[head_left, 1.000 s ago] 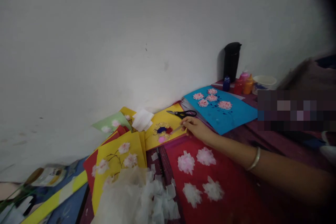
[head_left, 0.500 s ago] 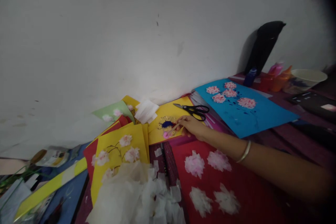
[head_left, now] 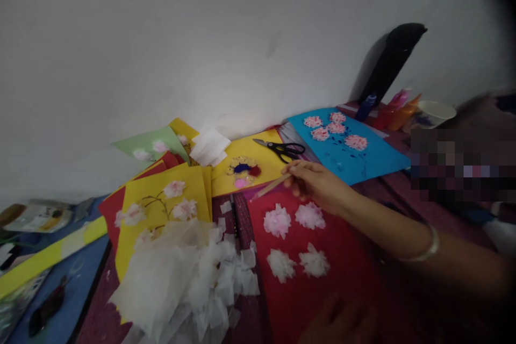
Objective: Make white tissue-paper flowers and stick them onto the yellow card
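Note:
My right hand [head_left: 312, 180], with a bangle on its wrist, is closed around a thin paintbrush [head_left: 271, 187] whose tip is pink. The tip is over the top left edge of a red sheet [head_left: 290, 295]. Two pinkish paper flowers [head_left: 277, 220] and two white ones [head_left: 281, 265] sit on that sheet. Dim at the bottom edge, my left hand [head_left: 338, 325] rests over the red sheet, its fingers apart and nothing visible in them. Beyond the brush lies a yellow sheet [head_left: 266, 145] with blue, red and pink paint [head_left: 242, 183] on it.
Black scissors [head_left: 282, 149] lie on the yellow sheet. A heap of white tissue pieces [head_left: 173, 279] and yellow cards with flowers [head_left: 161, 199] are at left. A blue flower sheet [head_left: 342, 156], paint bottles [head_left: 366, 106] and a tub [head_left: 437, 113] are at right. A wall [head_left: 161, 37] rises behind.
My right hand has moved the paintbrush from the pink paint on the yellow sheet to the red sheet's edge. My left hand has come into view at the bottom. The view has shifted.

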Motion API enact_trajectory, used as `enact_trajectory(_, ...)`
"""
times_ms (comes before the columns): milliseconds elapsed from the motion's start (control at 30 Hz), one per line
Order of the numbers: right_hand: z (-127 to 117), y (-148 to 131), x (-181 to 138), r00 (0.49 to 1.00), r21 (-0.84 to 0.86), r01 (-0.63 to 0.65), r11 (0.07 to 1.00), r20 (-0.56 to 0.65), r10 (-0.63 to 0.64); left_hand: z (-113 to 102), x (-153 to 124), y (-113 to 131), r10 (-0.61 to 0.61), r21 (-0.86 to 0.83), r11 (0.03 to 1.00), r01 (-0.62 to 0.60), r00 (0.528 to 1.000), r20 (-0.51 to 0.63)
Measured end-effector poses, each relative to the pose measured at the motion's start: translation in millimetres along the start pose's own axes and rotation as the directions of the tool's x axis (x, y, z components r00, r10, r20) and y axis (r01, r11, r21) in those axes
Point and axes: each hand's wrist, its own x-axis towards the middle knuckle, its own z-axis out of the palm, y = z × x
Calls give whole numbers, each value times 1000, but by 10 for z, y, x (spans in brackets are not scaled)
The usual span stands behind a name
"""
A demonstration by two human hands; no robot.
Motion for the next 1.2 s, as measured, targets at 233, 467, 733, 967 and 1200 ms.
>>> enact_trajectory(233,-137,359,-974,996,-207,60,977,-45,-70,-253,7,-38,-67,-16,998,65,983,-173)
enact_trajectory(467,-148,636,-1036,995,-228,27,973,-85,-48,-199,-5,-32,-57,0,998,59,970,-235)
enact_trajectory(733,-187,701,-961,1000,-218,-19,976,-21,15,467,-12,74,-120,63,984,165,887,-446)
enact_trajectory(967,-156,663,-1017,1000,-209,-15,978,-3,14,338,-19,81,-140,-12,989,145,927,-349)
enact_trajectory(1200,-128,680,-1024,999,-324,45,945,0,-47,-16,-8,8,-131,-70,990,120,971,-199)
